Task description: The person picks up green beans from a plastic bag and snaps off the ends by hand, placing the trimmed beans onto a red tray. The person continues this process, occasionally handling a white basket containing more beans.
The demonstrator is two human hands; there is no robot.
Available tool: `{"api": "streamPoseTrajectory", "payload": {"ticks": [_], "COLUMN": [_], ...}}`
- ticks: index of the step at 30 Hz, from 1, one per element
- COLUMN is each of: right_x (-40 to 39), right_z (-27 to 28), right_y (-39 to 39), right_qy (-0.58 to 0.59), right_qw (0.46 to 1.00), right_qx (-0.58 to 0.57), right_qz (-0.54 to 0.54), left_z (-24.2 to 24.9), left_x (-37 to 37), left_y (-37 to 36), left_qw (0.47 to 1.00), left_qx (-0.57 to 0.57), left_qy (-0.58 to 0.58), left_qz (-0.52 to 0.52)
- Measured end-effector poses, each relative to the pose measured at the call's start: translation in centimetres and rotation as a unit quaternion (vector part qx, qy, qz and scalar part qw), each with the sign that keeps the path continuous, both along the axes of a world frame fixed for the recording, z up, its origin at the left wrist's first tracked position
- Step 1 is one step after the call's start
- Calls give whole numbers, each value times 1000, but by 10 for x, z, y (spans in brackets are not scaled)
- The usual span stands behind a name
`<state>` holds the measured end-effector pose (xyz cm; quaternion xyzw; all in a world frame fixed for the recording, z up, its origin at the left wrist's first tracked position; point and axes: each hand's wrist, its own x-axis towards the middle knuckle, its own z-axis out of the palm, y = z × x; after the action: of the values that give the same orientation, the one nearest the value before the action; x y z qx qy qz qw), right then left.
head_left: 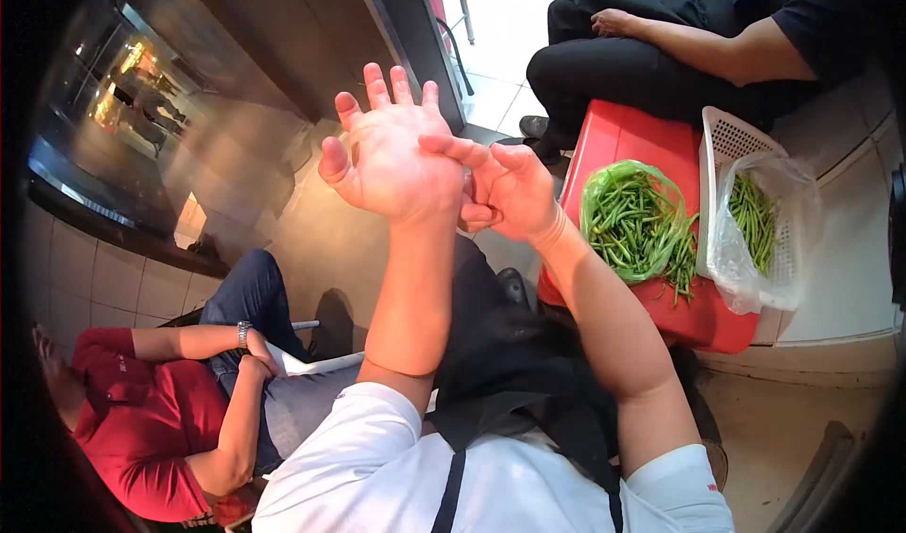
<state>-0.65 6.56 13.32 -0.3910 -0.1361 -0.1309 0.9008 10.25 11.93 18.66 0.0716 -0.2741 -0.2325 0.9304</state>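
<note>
Head view, green beans (628,226) — slim, heaped, bagged

Warm lights (140,59) in a dark-framed window (104,141) beside pale tiles (115,273).

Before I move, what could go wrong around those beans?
The green bag gapes and loose beans lie outside it on the red top, so a nudge might scatter more. The clear bag drapes over the rim of the white basket; a passing hand could snag it and drag beans out. The right forearm looks close to the red top, so a careless swing might bump it.
</note>
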Motion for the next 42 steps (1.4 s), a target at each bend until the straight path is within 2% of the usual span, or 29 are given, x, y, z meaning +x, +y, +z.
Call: {"api": "streamPoseTrajectory", "payload": {"ticks": [2,5,10,13,14,20,29,32,35,38,39,42], "right_x": [-3,-10,-10,0,3,13,13,8,4,0,-2,-8], "right_z": [6,24,62,49,43,18,6,-4,-11,22,38,85], "right_y": [1,-10,-26,-23,-17,-9,-22,-27,-31,-54,-62,-59], "right_qy": [18,21,47,27,19,-29,-70,-62,-43,-41,-66,-89], "right_qw": [1000,996,986,986,994,996,993,992,995,999,995,990], "right_qx": [-15,-81,-158,-138,-85,34,38,72,82,4,-66,-98], "right_qz": [-12,33,38,92,73,82,84,85,36,-14,-31,-55], "left_z": [2,4,13,25,28,31,28,25,29,27,25,27], "left_x": [1,14,21,15,13,7,13,17,20,27,28,26], "left_y": [2,7,12,8,8,5,-17,-24,-29,-32,-31,-30], "left_qw": [1000,989,991,997,999,1000,997,995,993,990,989,985], "left_qx": [5,5,9,8,5,-1,10,5,6,11,18,28], "left_qy": [18,94,91,48,26,26,70,84,114,138,145,169], "left_qz": [-18,-111,-99,-58,-39,5,-32,-47,-19,-29,-31,-36]}}
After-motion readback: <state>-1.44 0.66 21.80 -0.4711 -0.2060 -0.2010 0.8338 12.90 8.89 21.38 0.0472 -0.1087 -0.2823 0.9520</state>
